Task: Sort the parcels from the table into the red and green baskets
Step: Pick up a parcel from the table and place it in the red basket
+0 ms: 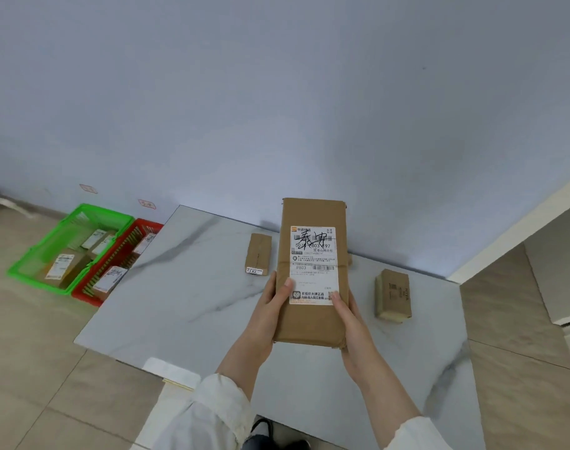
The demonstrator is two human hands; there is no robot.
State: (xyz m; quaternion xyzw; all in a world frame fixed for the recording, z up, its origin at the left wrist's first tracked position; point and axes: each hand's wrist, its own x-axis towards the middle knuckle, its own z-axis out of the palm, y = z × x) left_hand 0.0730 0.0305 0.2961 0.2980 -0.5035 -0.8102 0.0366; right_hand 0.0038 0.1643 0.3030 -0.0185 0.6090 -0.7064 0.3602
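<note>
I hold a long brown parcel [312, 319] with a white shipping label upright above the marble table [186, 303]. My left hand [270, 306] grips its lower left edge and my right hand [348, 316] grips its lower right edge. Two smaller brown parcels lie on the table: one [258, 256] just left of the held parcel, one [393, 293] to its right. On the floor at the left stand the green basket [33, 254] and the red basket [92, 293] side by side, each holding several labelled parcels.
A pale wall runs behind the table and the baskets. Two small red-edged tags are stuck to the wall above the baskets. A white door frame [517, 228] rises at the right. Tan floor tiles surround the table.
</note>
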